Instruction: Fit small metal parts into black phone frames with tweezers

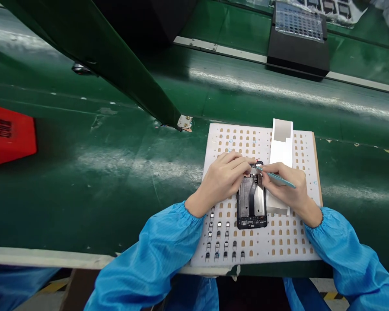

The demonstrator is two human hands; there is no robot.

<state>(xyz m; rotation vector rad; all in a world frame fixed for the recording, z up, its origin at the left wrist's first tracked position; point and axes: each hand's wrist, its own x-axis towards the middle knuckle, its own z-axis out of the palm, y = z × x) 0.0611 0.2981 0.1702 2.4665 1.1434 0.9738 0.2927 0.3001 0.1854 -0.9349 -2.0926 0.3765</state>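
An opened phone body (246, 196), black-rimmed with a metallic inside and a dark flex strip down its middle, lies on a white foam tray (228, 203). My left hand (225, 175) rests at its upper left edge, fingers closed together against it; whether they also pinch a small part is hidden. My right hand (287, 183) grips slim light-blue tweezers (280, 178) like a pen, their tip over the phone's top end. Small metallic parts (218, 234) sit in several slots at the tray's lower left. Beneath my right hand lies a white-and-grey sheet (280, 149).
The tray lies on a green bench (132, 194) near its front edge. A green slanted post (142, 90) meets the bench behind the tray. At left stands a red bin (9, 136). A black box (298, 54) with a dotted sheet on top is at the back right.
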